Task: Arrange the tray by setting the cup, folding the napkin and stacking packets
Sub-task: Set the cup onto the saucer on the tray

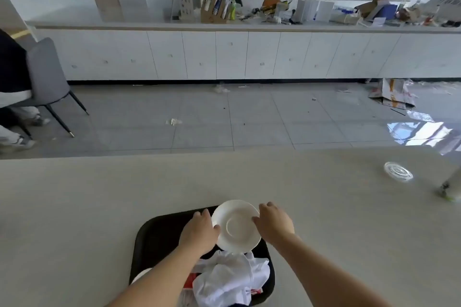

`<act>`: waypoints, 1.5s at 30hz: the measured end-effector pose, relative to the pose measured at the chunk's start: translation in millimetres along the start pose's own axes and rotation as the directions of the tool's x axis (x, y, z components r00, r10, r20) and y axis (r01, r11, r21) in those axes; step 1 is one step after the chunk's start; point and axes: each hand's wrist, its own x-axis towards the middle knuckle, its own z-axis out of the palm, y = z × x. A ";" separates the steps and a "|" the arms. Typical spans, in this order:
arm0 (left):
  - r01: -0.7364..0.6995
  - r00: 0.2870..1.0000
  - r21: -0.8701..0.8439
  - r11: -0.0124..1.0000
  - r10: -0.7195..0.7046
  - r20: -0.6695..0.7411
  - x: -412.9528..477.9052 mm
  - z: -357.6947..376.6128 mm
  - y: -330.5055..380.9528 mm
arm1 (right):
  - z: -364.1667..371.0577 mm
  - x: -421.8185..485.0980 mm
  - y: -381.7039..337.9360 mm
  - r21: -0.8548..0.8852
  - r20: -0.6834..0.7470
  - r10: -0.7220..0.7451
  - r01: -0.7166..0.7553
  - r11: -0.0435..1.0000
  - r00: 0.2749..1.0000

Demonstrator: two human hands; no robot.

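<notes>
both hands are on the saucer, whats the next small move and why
Probably lower the saucer flat onto the bare far end of the black tray. The left hand and right hand hold its rim, it looks tilted, and the crumpled napkin fills the near end.

Beige table (99, 207) w/ black tray (159, 237) near edge, clear glass dish (398, 172) far right.

saucer (237, 225) on tray (154, 237) far end | napkin (232, 279) nearer, on tray
</notes>
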 end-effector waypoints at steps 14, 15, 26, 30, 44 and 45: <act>0.062 0.998 -0.333 0.941 -0.061 0.013 13.7 23.2 -16.5 | 18.9 9.5 -1.3 0.163 -0.014 0.158 -0.153 0.975 0.987; 0.071 0.997 -0.363 0.929 -0.075 0.003 14.1 23.7 -16.3 | 20.6 10.0 -0.9 0.180 -0.019 0.168 -0.162 0.970 0.986; 0.095 0.989 -0.430 0.898 -0.134 -0.061 16.3 -4.1 -33.4 | 16.7 13.9 -24.4 0.405 -0.055 0.198 -0.159 0.900 0.979; 0.129 0.979 -0.409 0.903 -0.181 -0.091 16.1 -19.7 -63.9 | 18.5 10.3 -56.8 0.429 -0.072 0.130 -0.087 0.899 0.989; 0.239 0.942 -0.404 0.883 -0.312 -0.125 -9.5 -36.8 -164.5 | 57.1 -3.1 -148.9 0.398 0.067 -0.032 0.003 0.917 0.997; 0.239 0.941 -0.394 0.888 -0.311 -0.131 -12.0 -35.0 -166.8 | 59.9 -4.2 -150.9 0.396 0.078 -0.033 -0.001 0.918 0.996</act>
